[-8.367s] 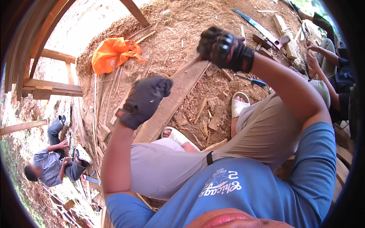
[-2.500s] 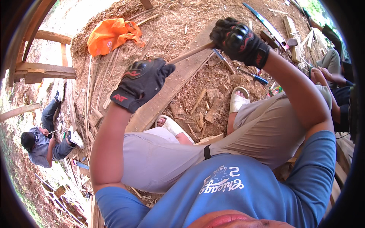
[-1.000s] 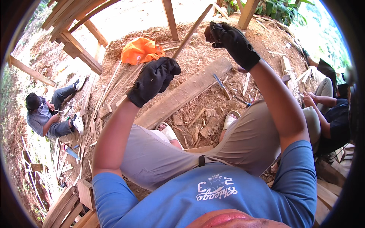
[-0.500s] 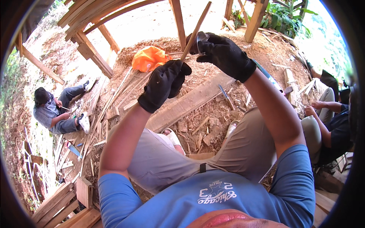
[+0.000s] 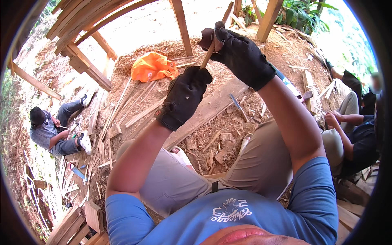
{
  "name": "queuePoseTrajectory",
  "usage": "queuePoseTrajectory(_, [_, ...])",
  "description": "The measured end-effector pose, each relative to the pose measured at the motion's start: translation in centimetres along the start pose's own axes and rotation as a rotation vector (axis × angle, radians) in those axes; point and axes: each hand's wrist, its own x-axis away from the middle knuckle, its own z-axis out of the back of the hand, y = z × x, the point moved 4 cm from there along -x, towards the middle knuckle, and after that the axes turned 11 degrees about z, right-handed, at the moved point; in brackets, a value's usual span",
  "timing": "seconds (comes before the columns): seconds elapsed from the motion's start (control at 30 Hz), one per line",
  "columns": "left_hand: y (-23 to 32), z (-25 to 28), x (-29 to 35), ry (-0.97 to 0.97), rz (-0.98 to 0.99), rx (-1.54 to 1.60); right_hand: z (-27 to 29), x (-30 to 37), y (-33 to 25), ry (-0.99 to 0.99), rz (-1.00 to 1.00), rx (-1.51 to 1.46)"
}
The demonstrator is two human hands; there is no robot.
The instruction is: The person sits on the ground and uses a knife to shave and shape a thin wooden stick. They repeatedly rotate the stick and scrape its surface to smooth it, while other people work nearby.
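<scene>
Up in front of me, my left hand (image 5: 185,98), in a black glove, is closed round the lower end of a thin wooden stick (image 5: 207,58). The stick slants up and away to the right. My right hand (image 5: 245,57), gloved as well, is closed on a folded brown sheet of sandpaper (image 5: 207,38), which lies against the stick above my left hand. Part of the sheet curls out grey beside my fingers. My right fingertips are partly hidden behind the sheet and the stick.
On the ground ahead lie a wide plank (image 5: 220,102), an orange bag (image 5: 153,68) and a narrow blade-like tool (image 5: 238,107). A handsaw (image 5: 77,171) lies among offcuts at left. Timber posts (image 5: 181,26) stand beyond. One person (image 5: 49,130) sits at left, another (image 5: 353,141) at right.
My right hand has brought the sandpaper against the stick, where earlier it was held just beside it. The left hand still grips the lower end. The whole view has shifted slightly.
</scene>
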Motion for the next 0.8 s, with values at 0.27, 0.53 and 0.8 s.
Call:
queuePoseTrajectory(0.27, [-1.7, -3.2, -4.5, -0.302, 0.623, 0.627, 9.6, -5.3, 5.7, 0.076, 0.403, 0.681])
queuePoseTrajectory(0.53, [-8.3, -4.0, -9.7, -0.403, 0.841, 0.859, 10.1, -8.7, 13.8, -0.459, 0.118, 1.69])
queuePoseTrajectory(0.8, [-15.1, -5.0, -12.0, -0.367, 0.911, 0.759, 14.7, -6.3, 23.6, 0.007, -0.122, 0.787])
